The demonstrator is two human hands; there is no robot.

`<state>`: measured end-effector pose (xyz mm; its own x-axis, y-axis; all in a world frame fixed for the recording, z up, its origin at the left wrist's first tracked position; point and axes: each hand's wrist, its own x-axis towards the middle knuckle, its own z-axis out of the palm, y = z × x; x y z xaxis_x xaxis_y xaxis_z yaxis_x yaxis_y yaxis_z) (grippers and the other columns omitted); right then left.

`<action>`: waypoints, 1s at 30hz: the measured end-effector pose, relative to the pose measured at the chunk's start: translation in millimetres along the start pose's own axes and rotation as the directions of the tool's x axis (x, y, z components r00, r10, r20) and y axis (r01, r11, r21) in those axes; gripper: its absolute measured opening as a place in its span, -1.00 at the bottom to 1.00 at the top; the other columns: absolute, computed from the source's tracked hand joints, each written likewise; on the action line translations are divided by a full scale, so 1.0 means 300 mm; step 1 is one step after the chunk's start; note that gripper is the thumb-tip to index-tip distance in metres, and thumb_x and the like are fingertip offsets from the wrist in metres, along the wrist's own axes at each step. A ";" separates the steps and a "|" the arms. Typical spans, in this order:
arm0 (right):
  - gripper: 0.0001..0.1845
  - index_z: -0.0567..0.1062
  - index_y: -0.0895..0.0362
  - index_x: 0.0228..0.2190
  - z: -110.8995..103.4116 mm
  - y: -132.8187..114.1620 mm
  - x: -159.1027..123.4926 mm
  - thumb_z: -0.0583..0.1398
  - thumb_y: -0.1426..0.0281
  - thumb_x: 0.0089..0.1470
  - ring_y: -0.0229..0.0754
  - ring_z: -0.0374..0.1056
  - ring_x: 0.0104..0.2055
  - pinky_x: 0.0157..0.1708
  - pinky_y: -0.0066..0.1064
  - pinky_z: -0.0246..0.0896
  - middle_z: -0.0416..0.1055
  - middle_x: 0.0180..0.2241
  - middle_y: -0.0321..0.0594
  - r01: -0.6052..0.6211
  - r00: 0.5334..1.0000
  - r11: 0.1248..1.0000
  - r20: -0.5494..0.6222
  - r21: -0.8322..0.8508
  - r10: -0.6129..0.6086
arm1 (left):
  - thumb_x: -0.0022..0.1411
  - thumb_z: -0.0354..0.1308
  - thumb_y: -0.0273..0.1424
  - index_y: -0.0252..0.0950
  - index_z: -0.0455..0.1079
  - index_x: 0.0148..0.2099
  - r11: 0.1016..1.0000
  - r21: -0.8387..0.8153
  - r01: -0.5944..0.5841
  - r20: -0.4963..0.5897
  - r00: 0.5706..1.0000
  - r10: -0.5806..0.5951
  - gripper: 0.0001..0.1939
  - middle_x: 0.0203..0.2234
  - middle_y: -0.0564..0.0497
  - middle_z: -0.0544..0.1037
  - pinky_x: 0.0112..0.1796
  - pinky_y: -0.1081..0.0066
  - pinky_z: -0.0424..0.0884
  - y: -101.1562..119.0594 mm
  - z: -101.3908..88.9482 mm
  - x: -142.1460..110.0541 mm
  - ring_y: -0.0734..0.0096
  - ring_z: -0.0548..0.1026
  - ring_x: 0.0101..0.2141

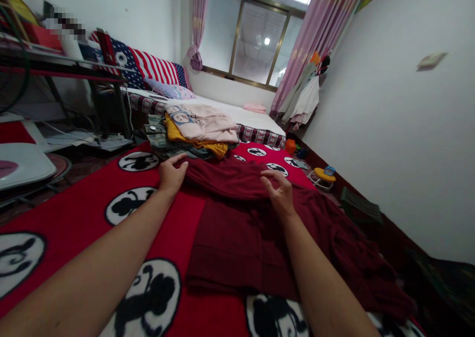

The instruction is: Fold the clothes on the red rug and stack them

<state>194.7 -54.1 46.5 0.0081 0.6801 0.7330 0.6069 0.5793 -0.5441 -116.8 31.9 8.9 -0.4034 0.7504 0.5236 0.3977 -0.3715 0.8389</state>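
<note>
A dark red long-sleeved top lies spread on a red blanket patterned with black-and-white cartoon ovals. One sleeve is folded across its body, and the rest of the cloth trails off to the right. My left hand is at the far left end of that folded part, thumb and fingers apart. Over the middle of the same fold hovers my right hand, its fingers loosely curved and the thumb apart. Neither hand shows cloth gripped between its fingers. Whether the fingertips touch the top, I cannot tell.
Beyond the top is a pile of folded clothes, with a pale pink shirt over a mustard garment. Behind it stands a bed. A cluttered desk is at the left, a yellow stool at the right wall.
</note>
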 end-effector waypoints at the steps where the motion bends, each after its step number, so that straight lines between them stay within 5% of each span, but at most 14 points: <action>1: -0.66 0.53 0.07 -0.15 0.002 -0.004 -0.001 0.28 0.20 0.04 -0.05 0.38 -0.02 0.06 -0.17 0.23 0.49 -0.10 -0.14 0.026 0.995 0.999 0.096 -0.036 -0.022 | 0.10 0.17 -0.48 -0.39 0.55 -0.05 0.999 0.042 -0.009 0.015 1.000 0.008 -0.66 -0.13 -0.14 0.61 0.05 0.26 0.40 -0.003 0.002 -0.001 0.18 0.55 -0.08; 4: -0.22 0.37 0.04 0.11 0.003 0.015 -0.008 0.40 0.32 -0.20 0.04 0.21 0.20 0.21 -0.06 0.07 0.30 0.16 -0.08 0.049 0.927 0.989 0.374 -0.140 0.007 | 0.10 0.16 -0.49 -0.38 0.55 -0.06 0.985 0.166 -0.047 0.051 0.998 0.039 -0.66 -0.15 -0.15 0.60 0.03 0.23 0.40 -0.004 0.003 -0.007 0.15 0.54 -0.09; 7: -0.02 0.21 0.07 0.23 -0.007 0.053 -0.017 0.35 0.47 -0.27 0.02 0.04 0.32 0.28 -0.09 -0.04 0.10 0.29 -0.05 -0.038 0.860 0.989 0.500 -0.146 0.107 | 0.10 0.16 -0.51 -0.38 0.55 -0.06 0.949 0.293 -0.116 0.063 0.993 0.101 -0.67 -0.15 -0.19 0.56 0.01 0.19 0.39 0.019 -0.003 -0.021 0.10 0.50 -0.10; 10: -0.07 0.25 0.07 0.22 -0.022 0.081 -0.017 0.27 0.55 -0.26 -0.04 0.06 0.32 0.30 -0.17 -0.06 0.14 0.28 -0.10 -0.092 0.846 0.991 0.518 -0.097 0.129 | 0.09 0.20 -0.50 -0.27 0.54 -0.06 0.869 0.427 -0.250 0.035 0.965 0.260 -0.68 0.00 -0.20 0.44 0.04 0.08 0.31 0.071 -0.004 -0.053 -0.02 0.39 0.01; 12: -0.31 0.44 0.07 0.06 -0.029 0.091 -0.014 0.24 0.52 -0.20 -0.05 0.18 0.25 0.25 -0.19 0.03 0.29 0.20 -0.12 -0.095 0.899 0.990 0.419 -0.106 0.131 | 0.15 0.20 -0.44 -0.20 0.53 -0.08 0.815 0.427 -0.392 0.078 0.914 0.399 -0.73 0.06 -0.14 0.40 0.04 0.07 0.26 0.119 0.007 -0.087 -0.01 0.32 0.05; 15: -0.76 0.60 0.10 -0.28 -0.033 0.095 -0.006 0.22 0.32 -0.02 -0.04 0.42 -0.01 0.05 -0.22 0.25 0.53 -0.10 -0.11 -0.148 0.980 0.975 0.106 -0.168 0.168 | 0.30 0.08 -0.38 -0.20 0.51 -0.13 0.720 0.211 -0.662 0.320 0.742 0.589 -0.82 -0.09 -0.07 0.50 -0.03 0.19 0.28 0.192 0.042 -0.159 0.19 0.39 -0.06; 18: -0.68 0.60 0.12 -0.40 -0.041 0.085 0.001 0.16 0.17 0.11 -0.10 0.47 -0.29 -0.17 -0.30 0.32 0.57 -0.36 -0.14 -0.206 0.968 0.962 -0.179 -0.179 0.174 | 0.36 0.02 -0.34 -0.24 0.50 -0.21 0.561 -0.023 -0.828 0.531 0.465 0.708 -0.78 -0.19 -0.03 0.55 -0.06 0.23 0.28 0.242 0.088 -0.238 0.27 0.44 -0.13; 20: -0.63 0.59 0.14 -0.42 -0.047 0.072 0.003 0.13 0.14 0.14 -0.13 0.44 -0.36 -0.24 -0.33 0.30 0.56 -0.43 -0.15 -0.215 0.950 0.964 -0.262 -0.157 0.169 | 0.34 0.05 -0.33 -0.23 0.51 -0.20 0.500 -0.078 -0.862 0.594 0.363 0.718 -0.79 -0.15 -0.03 0.55 -0.04 0.21 0.27 0.257 0.112 -0.276 0.24 0.44 -0.11; 22: -0.61 0.59 0.15 -0.42 -0.047 0.056 0.003 0.12 0.13 0.15 -0.14 0.44 -0.36 -0.27 -0.35 0.29 0.56 -0.42 -0.14 -0.211 0.950 0.971 -0.260 -0.116 0.176 | 0.31 0.09 -0.32 -0.23 0.51 -0.12 0.514 -0.077 -0.854 0.629 0.358 0.690 -0.80 -0.11 -0.05 0.54 -0.02 0.20 0.26 0.258 0.124 -0.293 0.22 0.43 -0.08; 24: -0.62 0.59 0.15 -0.38 -0.038 0.042 -0.002 0.13 0.13 0.14 -0.14 0.45 -0.31 -0.26 -0.37 0.29 0.57 -0.36 -0.14 -0.186 0.968 0.981 -0.181 -0.059 0.173 | 0.27 0.13 -0.29 -0.22 0.48 -0.02 0.559 -0.040 -0.828 0.645 0.406 0.647 -0.73 -0.07 -0.07 0.52 -0.01 0.19 0.26 0.249 0.121 -0.284 0.19 0.42 -0.05; 27: -0.63 0.60 0.13 -0.32 -0.009 0.031 -0.015 0.16 0.12 0.12 -0.15 0.46 -0.25 -0.25 -0.41 0.28 0.58 -0.29 -0.18 -0.157 0.987 0.987 0.029 -0.015 0.158 | 0.13 0.21 -0.29 -0.21 0.43 0.07 0.600 0.047 -0.799 0.660 0.476 0.582 -0.56 -0.01 -0.09 0.48 0.03 0.15 0.24 0.219 0.091 -0.235 0.12 0.37 0.02; 30: -0.57 0.61 0.13 -0.48 0.024 0.034 -0.026 0.14 0.08 0.13 -0.17 0.44 -0.37 -0.35 -0.43 0.22 0.56 -0.45 -0.23 -0.196 0.946 0.970 0.232 -0.144 0.226 | 0.01 0.19 -0.43 -0.18 0.45 0.06 0.600 0.151 -0.785 0.684 0.521 0.510 -0.50 -0.01 -0.07 0.49 0.04 0.13 0.23 0.169 0.044 -0.162 0.10 0.35 0.04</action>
<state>195.2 -50.2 32.3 -0.0396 0.8785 0.4760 0.7015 0.3637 -0.6128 -66.1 -16.2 24.0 0.5565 0.5757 0.5991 0.6799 -0.7300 0.0699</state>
